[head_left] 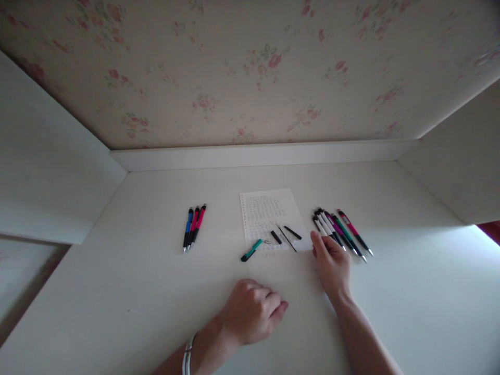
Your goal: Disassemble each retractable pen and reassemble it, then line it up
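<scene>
My left hand (252, 310) rests on the white desk with its fingers curled into a loose fist; nothing shows in it. My right hand (330, 263) lies on the desk with its fingers stretched toward a row of several pens (341, 232), fingertips touching or nearly touching the nearest white one. Between the hands lies a written sheet of paper (269, 211). On its near part lie taken-apart pen pieces: a teal barrel (252, 250), a small spring (267, 241), a black grip piece (276, 237), a thin refill (287, 238) and a black tip (292, 232).
Three pens, one blue and two pink (194, 226), lie side by side at the left of the desk (136, 291). White side panels (47, 172) and a low back ledge (258, 154) close in the desk under flowered wallpaper. A bracelet (188, 357) is on my left wrist.
</scene>
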A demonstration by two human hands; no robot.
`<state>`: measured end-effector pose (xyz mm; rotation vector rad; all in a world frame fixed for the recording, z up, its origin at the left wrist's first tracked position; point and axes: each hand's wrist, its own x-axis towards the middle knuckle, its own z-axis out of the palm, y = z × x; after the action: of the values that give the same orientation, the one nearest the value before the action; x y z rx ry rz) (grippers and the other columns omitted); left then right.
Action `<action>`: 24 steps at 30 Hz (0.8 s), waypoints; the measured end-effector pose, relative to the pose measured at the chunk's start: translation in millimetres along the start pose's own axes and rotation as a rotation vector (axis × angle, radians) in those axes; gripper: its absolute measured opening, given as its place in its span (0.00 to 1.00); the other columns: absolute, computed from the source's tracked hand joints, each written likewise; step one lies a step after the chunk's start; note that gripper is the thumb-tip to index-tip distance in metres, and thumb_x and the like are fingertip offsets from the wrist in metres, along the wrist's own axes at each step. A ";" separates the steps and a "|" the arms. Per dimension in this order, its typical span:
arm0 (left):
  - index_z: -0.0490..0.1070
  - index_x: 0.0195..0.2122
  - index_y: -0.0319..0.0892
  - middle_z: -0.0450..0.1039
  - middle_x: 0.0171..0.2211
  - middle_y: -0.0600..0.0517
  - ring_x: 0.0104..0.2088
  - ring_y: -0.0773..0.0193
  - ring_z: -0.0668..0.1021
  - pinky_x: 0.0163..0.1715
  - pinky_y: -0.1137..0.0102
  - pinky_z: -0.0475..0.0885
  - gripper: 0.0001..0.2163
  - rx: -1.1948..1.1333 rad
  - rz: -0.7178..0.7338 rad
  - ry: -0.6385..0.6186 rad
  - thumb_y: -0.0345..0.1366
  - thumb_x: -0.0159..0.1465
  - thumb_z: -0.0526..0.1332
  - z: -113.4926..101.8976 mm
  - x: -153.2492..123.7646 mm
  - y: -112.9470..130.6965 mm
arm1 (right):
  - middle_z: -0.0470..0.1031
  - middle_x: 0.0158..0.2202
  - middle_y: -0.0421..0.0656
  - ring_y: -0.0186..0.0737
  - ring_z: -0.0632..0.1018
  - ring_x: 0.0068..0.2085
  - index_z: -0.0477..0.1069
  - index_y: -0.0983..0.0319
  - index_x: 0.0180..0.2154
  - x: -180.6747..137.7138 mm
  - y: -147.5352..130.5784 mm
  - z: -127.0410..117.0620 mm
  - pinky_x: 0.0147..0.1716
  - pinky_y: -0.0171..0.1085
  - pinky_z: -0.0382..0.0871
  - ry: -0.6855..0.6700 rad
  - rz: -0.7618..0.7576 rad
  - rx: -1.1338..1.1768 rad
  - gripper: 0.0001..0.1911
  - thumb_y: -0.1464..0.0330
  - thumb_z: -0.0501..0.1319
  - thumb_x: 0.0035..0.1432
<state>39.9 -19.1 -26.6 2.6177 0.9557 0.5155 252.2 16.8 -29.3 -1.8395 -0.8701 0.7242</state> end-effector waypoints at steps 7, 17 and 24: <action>0.68 0.24 0.44 0.74 0.19 0.56 0.20 0.64 0.77 0.22 0.68 0.65 0.12 0.000 -0.004 0.002 0.36 0.65 0.60 0.8 -1.5 0.0 | 0.59 0.18 0.35 0.32 0.60 0.22 0.62 0.61 0.20 0.6 -1.5 0.7 0.20 0.32 0.52 -0.023 -0.004 -0.012 0.26 0.48 0.59 0.58; 0.69 0.25 0.45 0.74 0.19 0.57 0.20 0.64 0.77 0.22 0.68 0.64 0.11 0.002 0.004 0.010 0.37 0.66 0.60 2.7 -1.1 -0.8 | 0.59 0.18 0.35 0.32 0.60 0.22 0.64 0.61 0.21 0.3 -1.1 0.8 0.20 0.33 0.52 -0.039 -0.026 -0.055 0.26 0.48 0.60 0.57; 0.69 0.24 0.44 0.73 0.19 0.56 0.19 0.65 0.76 0.22 0.69 0.65 0.11 0.001 0.008 0.033 0.36 0.64 0.61 1.3 -0.7 -0.3 | 0.60 0.18 0.35 0.32 0.61 0.22 0.64 0.60 0.21 -0.5 -5.3 1.7 0.21 0.32 0.53 -0.071 -0.041 -0.057 0.25 0.49 0.59 0.58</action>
<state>39.8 -19.5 -28.1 2.6228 0.9557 0.5616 249.2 18.9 -25.0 -1.8499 -0.9811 0.7496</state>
